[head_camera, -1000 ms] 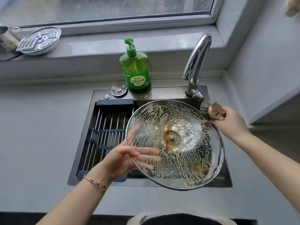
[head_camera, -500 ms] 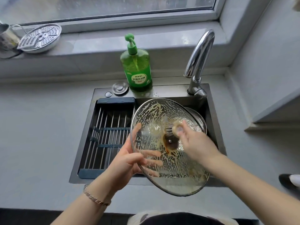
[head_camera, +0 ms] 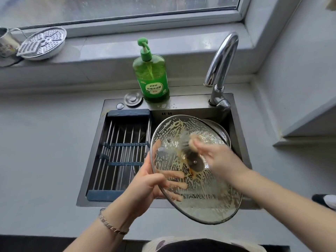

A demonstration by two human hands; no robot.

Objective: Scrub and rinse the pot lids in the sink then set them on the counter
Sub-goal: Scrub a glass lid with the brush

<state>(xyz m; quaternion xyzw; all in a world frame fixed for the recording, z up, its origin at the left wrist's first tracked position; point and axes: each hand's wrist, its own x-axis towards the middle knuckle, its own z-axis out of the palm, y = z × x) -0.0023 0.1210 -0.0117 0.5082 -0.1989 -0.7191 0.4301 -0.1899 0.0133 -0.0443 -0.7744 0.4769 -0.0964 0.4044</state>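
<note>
A large glass pot lid (head_camera: 205, 195), streaked with soapy foam, is tilted over the right half of the steel sink (head_camera: 240, 142). My left hand (head_camera: 151, 182) holds its left rim, thumb in front and fingers showing through the glass behind. My right hand (head_camera: 220, 159) grips a round scrubbing brush (head_camera: 190, 142), blurred, and presses its bristles on the lid's inner face near the centre knob mount (head_camera: 195, 162). Another metal lid or pot (head_camera: 222, 132) lies in the basin behind the glass lid, mostly hidden.
A roll-up drying rack (head_camera: 123, 150) spans the sink's left half. A green dish soap bottle (head_camera: 151, 73) and the chrome tap (head_camera: 221, 70) stand behind the sink. A steel steamer plate (head_camera: 42, 42) and a metal cup (head_camera: 7, 42) sit on the windowsill. Grey counter (head_camera: 45, 151) surrounds the sink.
My right hand brought the brush from the lid's upper right rim onto its centre and keeps scrubbing there. The lid has tilted more steeply and dropped slightly toward me.
</note>
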